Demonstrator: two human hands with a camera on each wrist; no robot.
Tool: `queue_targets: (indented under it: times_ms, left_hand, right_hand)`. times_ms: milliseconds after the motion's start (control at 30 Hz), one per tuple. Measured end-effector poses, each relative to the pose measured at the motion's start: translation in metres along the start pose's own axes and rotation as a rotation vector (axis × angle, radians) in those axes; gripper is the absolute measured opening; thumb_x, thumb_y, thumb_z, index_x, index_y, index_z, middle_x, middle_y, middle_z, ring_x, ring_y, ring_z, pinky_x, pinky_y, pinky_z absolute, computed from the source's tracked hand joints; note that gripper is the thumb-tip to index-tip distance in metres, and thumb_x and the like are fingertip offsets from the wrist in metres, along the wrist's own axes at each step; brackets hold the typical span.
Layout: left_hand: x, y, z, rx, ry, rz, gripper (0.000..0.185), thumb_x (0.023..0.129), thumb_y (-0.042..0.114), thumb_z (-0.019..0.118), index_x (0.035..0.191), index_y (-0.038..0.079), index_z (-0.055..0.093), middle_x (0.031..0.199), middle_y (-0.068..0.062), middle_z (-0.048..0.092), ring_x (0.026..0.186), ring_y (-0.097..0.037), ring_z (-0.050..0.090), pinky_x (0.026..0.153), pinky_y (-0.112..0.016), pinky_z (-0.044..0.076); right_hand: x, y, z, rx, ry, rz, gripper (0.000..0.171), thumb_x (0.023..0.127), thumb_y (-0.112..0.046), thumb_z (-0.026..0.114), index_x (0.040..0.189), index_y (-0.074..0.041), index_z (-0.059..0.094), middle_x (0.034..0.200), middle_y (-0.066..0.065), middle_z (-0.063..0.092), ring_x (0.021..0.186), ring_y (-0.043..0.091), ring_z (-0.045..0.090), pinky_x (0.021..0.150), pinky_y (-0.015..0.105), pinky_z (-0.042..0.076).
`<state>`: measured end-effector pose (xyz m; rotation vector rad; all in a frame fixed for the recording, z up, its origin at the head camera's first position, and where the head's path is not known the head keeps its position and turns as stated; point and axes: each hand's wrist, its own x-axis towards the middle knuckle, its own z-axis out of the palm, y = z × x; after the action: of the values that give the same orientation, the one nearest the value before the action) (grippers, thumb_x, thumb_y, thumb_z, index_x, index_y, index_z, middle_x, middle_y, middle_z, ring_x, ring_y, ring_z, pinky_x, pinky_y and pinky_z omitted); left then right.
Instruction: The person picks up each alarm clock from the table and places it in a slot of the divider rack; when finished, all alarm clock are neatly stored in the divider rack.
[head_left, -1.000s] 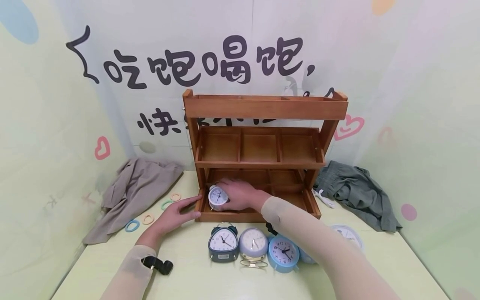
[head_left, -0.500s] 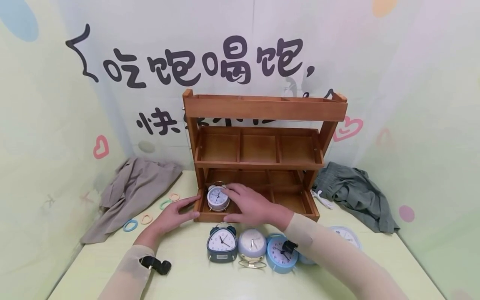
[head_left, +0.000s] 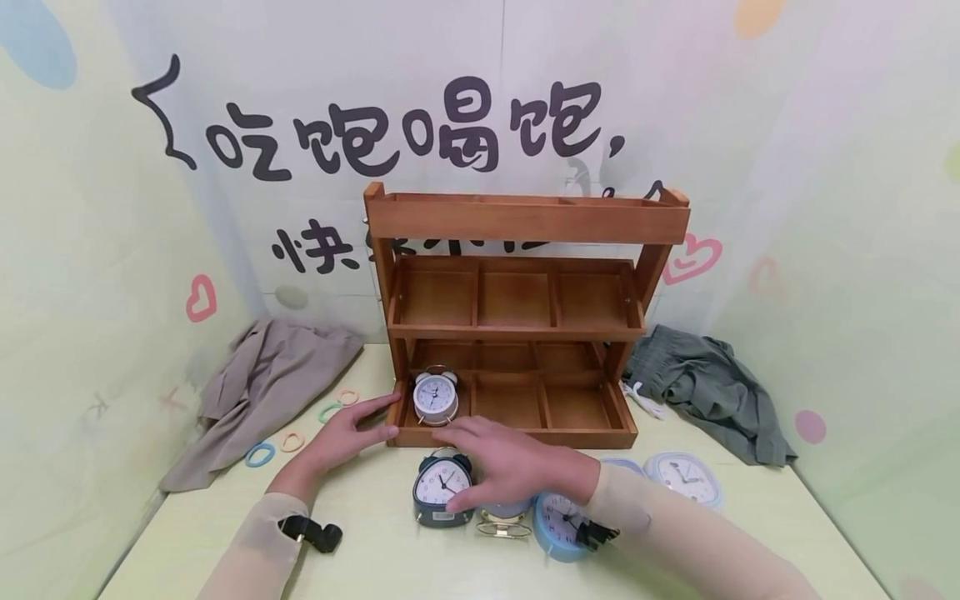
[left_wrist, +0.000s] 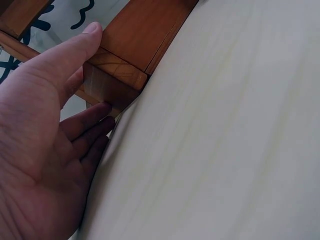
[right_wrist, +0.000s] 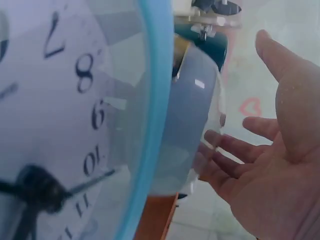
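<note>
1. White clock (head_left: 435,395) standing in shelf rack (head_left: 517,433) bottom-left compartment, untouched.
2. Left hand (head_left: 351,431) flat against rack's front-left corner, grip released.
3. Right hand (head_left: 510,471) over dark clock (head_left: 442,490) before rack, fingers relaxed, grasping nothing.
4. Risk: sweeping hand could topple crowded front-row clocks.

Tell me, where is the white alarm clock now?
In the head view, the white alarm clock stands in the front-left compartment of the wooden shelf's bottom tier, near the left hand.

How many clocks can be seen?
5, perhaps more hidden: white clock in the shelf, dark clock, pale clock under the right hand, blue clock, round clock at right.
</note>
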<state>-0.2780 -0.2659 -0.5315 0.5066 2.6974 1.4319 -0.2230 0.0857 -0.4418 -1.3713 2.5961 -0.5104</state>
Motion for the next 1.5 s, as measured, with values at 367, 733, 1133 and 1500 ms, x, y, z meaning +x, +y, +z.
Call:
queue_targets:
  times_ms: [367,733,1133,1500]
  left_hand:
    - [0.0,-0.002,0.0,-0.002,-0.002,0.001,0.067,0.102,0.044,0.083,0.163,0.025,0.061,0.167,-0.01,0.055,0.159,-0.044,0.042,0.129,-0.07,0.03]
    - [0.0,-0.001,0.0,-0.002,-0.004,-0.001,0.067,0.102,0.044,0.083,0.162,0.026,0.062,0.167,-0.01,0.055,0.159,-0.044,0.042,0.13,-0.069,0.029]
    - [0.0,0.0,0.0,-0.005,-0.004,0.004,0.066,0.102,0.042,0.083,0.163,0.025,0.061,0.167,-0.01,0.055,0.159,-0.043,0.042,0.13,-0.068,0.03]
    - [-0.001,-0.001,0.0,-0.02,0.001,0.018,0.065,0.102,0.04,0.084,0.161,0.025,0.062,0.166,-0.01,0.057,0.159,-0.043,0.043,0.13,-0.068,0.03]
  right_hand:
    - [0.013,-0.001,0.012,-0.017,-0.139,0.057,0.109,0.09,-0.076,0.08,0.171,-0.012,0.044,0.164,0.003,0.049,0.142,0.015,0.054,0.117,0.034,0.051]
    - [0.019,-0.007,0.018,-0.011,-0.134,0.146,0.103,0.083,-0.072,0.09,0.16,-0.013,0.057,0.148,0.001,0.053,0.116,0.008,0.059,0.099,0.027,0.057]
    - [0.018,-0.01,0.007,0.052,-0.049,0.089,0.091,0.078,-0.053,0.099,0.154,-0.018,0.063,0.153,-0.003,0.053,0.121,0.007,0.06,0.101,0.026,0.056]
    - [0.011,0.03,-0.045,0.039,0.161,0.158,0.09,0.078,-0.041,0.102,0.153,-0.012,0.063,0.162,0.011,0.05,0.128,0.023,0.063,0.108,0.042,0.059]
